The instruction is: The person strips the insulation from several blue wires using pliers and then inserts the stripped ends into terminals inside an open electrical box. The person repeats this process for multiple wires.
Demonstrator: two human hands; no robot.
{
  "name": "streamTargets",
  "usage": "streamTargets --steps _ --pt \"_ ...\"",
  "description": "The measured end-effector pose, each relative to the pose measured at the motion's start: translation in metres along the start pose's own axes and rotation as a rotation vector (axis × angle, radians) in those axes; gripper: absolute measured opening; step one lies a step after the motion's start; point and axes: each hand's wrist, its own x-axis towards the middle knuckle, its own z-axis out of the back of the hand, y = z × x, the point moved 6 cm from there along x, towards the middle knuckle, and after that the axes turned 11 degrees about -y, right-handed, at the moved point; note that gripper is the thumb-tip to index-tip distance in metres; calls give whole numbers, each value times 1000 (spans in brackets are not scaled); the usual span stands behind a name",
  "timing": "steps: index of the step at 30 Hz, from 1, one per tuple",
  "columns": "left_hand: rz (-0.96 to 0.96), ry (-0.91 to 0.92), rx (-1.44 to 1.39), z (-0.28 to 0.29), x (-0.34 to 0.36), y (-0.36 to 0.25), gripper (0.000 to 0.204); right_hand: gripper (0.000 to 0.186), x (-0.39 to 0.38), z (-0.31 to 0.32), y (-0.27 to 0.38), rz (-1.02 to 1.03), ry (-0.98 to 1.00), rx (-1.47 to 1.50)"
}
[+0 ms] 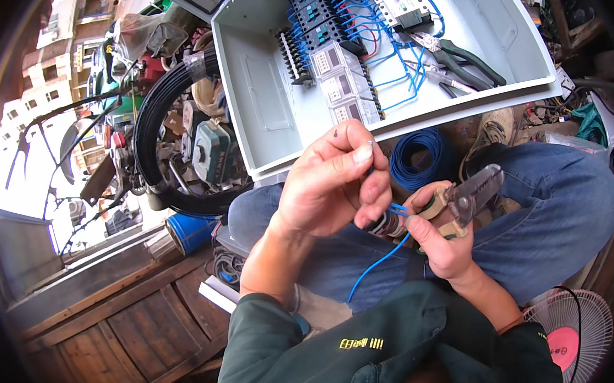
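My left hand [331, 186] is raised in front of the grey electrical enclosure [258, 102], thumb and forefinger pinched on a small silvery piece [371, 146], too small to name. Just right of it and lower, my right hand [442, 235] grips a tool with tan handles and a dark metal head [474, 192], like a stripper or crimper. The same hand also holds blue wire [375, 263] between thumb and fingers, a length trailing down over my lap. Inside the enclosure are wired contactors [312, 13], clear-covered modules [342, 82], breakers [397, 0] and pliers [465, 66].
A blue wire coil [419, 159] lies below the enclosure between my jeans-clad legs [544, 225]. At left are a large black hose coil [147, 146], cluttered tools, a blue container [192, 231] and wooden panels [117, 333]. A pink-centred fan [573, 336] stands at lower right.
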Motion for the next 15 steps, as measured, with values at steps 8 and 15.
streamTargets --steps 8,15 --pt "108 -84 -25 6 -1 4 16 22 5 1 0 -98 -89 20" --pt "-7 -238 138 13 -34 2 15 22 -1 -16 -17 -33 55 -131"
